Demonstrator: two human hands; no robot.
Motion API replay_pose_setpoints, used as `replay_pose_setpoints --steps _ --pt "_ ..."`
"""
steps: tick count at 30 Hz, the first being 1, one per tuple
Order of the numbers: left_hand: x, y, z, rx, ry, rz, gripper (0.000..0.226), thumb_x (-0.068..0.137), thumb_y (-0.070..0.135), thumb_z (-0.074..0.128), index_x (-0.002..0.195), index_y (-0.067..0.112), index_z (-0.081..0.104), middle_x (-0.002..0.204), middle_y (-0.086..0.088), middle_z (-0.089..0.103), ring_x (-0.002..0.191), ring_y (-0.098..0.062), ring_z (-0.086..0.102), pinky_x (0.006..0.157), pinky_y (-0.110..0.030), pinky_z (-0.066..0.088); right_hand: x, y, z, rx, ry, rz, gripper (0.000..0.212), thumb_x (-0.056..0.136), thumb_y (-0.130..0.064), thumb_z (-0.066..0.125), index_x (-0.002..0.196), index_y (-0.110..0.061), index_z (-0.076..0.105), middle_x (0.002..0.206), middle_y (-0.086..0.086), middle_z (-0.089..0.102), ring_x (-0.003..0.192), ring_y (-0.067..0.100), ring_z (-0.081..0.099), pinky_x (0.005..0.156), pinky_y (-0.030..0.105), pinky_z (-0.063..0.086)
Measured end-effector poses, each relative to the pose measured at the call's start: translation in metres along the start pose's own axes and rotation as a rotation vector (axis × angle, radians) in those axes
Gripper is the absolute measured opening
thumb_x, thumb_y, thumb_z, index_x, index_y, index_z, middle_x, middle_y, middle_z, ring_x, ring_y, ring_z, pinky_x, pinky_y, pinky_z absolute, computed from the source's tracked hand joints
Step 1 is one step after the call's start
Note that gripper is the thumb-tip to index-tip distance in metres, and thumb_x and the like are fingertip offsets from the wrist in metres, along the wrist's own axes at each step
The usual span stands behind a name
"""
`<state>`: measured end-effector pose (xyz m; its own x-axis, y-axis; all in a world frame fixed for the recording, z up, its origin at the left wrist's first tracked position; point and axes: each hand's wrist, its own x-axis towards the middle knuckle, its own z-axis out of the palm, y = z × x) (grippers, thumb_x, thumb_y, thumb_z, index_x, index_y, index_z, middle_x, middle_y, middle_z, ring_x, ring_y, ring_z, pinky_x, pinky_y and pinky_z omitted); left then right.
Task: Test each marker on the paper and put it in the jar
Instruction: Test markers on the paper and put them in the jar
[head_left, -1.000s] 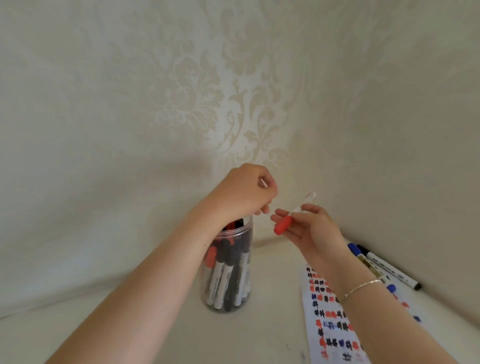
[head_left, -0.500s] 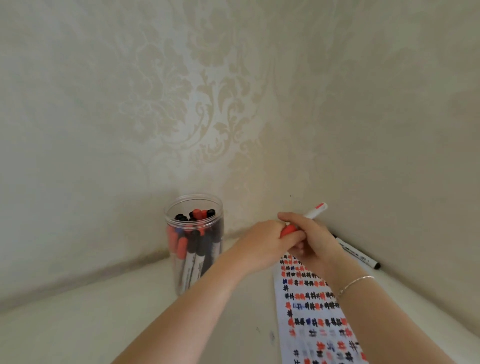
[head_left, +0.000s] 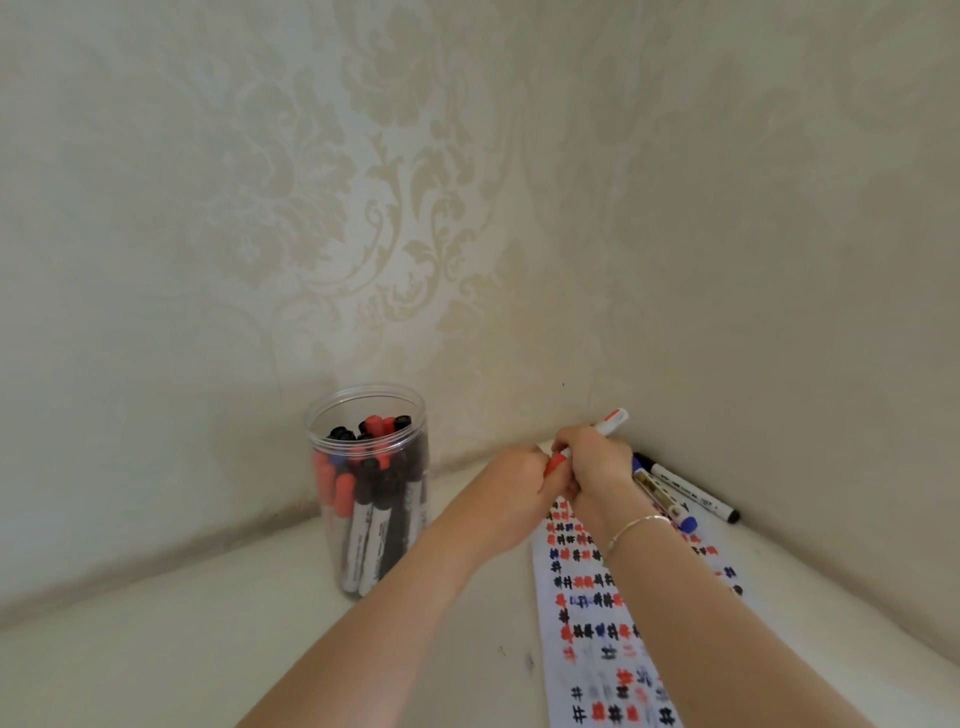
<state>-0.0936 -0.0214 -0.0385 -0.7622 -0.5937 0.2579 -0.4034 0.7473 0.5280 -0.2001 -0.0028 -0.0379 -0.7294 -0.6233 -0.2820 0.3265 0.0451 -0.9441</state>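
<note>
My right hand grips a white marker with a red cap, its rear end sticking up to the right. My left hand is closed around the marker's red cap, both hands pressed together above the top of the paper, a white sheet covered in red, black and blue test marks. The clear plastic jar stands open to the left, holding several red, black and blue markers. Two loose markers, a blue one and a black one, lie by the right wall behind my right hand.
The work surface sits in a corner, with patterned walls close behind and to the right. A thin bracelet circles my right wrist. Small ink smudges mark the tabletop left of the paper.
Both hands dropped from above the jar down to the top of the paper. My left hand has closed on the red cap of the marker in my right hand.
</note>
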Motion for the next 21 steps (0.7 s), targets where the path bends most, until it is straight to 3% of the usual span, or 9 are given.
replay_pose_setpoints --steps 5,8,10,13,16,19,21 --pt "-0.002 0.001 -0.003 0.210 0.001 0.076 0.041 0.104 0.031 0.033 0.095 0.002 0.060 0.089 -0.009 0.051 0.077 -0.026 0.054 0.070 -0.033 0.041 0.011 -0.001 -0.003 0.000 0.044 -0.001 0.018 0.082 -0.002 0.052 0.099 0.001 0.054 0.066 0.009 0.052 0.050 0.019 0.050 0.044 0.026 0.045" --pt "-0.019 0.005 0.001 0.333 -0.008 0.140 0.043 0.102 0.039 0.034 0.102 0.005 0.059 0.096 -0.002 0.049 0.079 -0.021 0.056 0.074 -0.035 0.049 0.029 -0.020 -0.033 -0.041 0.207 -0.052 0.023 0.085 -0.005 0.050 0.107 0.003 0.054 0.069 0.008 0.052 0.053 0.018 0.050 0.043 0.027 0.042" --pt "-0.023 -0.005 0.001 0.328 0.014 0.064 0.048 0.100 0.046 0.032 0.104 0.005 0.059 0.097 0.000 0.046 0.083 -0.020 0.057 0.078 -0.036 0.050 0.033 -0.028 -0.048 -0.051 0.280 -0.039 0.022 0.084 -0.004 0.049 0.106 -0.001 0.052 0.071 0.007 0.050 0.055 0.015 0.047 0.046 0.026 0.041" --pt "-0.023 -0.016 0.011 0.290 0.022 -0.028 0.052 0.099 0.051 0.028 0.107 0.009 0.057 0.100 0.000 0.048 0.086 -0.020 0.058 0.080 -0.038 0.050 0.028 -0.026 -0.054 0.008 0.230 -0.009 0.019 0.084 -0.006 0.054 0.103 -0.005 0.051 0.068 0.005 0.048 0.051 0.012 0.044 0.041 0.022 0.041" --pt "-0.021 -0.018 0.026 0.239 0.074 -0.079 0.047 0.101 0.049 0.025 0.104 0.013 0.055 0.097 0.002 0.047 0.081 -0.017 0.056 0.075 -0.032 0.047 0.019 -0.016 -0.060 0.057 0.164 0.009 0.018 0.086 -0.013 0.061 0.099 -0.006 0.051 0.061 0.003 0.045 0.038 0.009 0.036 0.031 0.015 0.032" --pt "-0.017 -0.020 0.039 0.163 0.086 -0.107 0.037 0.102 0.046 0.027 0.095 0.018 0.050 0.086 0.005 0.049 0.078 -0.015 0.054 0.070 -0.029 0.043 0.008 -0.006 -0.072 0.011 0.141 -0.023 0.023 0.087 -0.024 0.065 0.088 -0.007 0.050 0.053 0.003 0.046 0.032 0.009 0.033 0.034 0.019 0.031" --pt "-0.013 -0.019 0.048 0.096 0.066 -0.117 0.037 0.101 0.047 0.029 0.091 0.018 0.050 0.082 0.004 0.054 0.075 -0.014 0.055 0.067 -0.030 0.044 -0.001 0.006 -0.086 -0.062 0.124 -0.055 0.028 0.087 -0.033 0.064 0.086 -0.009 0.049 0.060 0.008 0.054 0.034 0.011 0.038 0.035 0.021 0.034"
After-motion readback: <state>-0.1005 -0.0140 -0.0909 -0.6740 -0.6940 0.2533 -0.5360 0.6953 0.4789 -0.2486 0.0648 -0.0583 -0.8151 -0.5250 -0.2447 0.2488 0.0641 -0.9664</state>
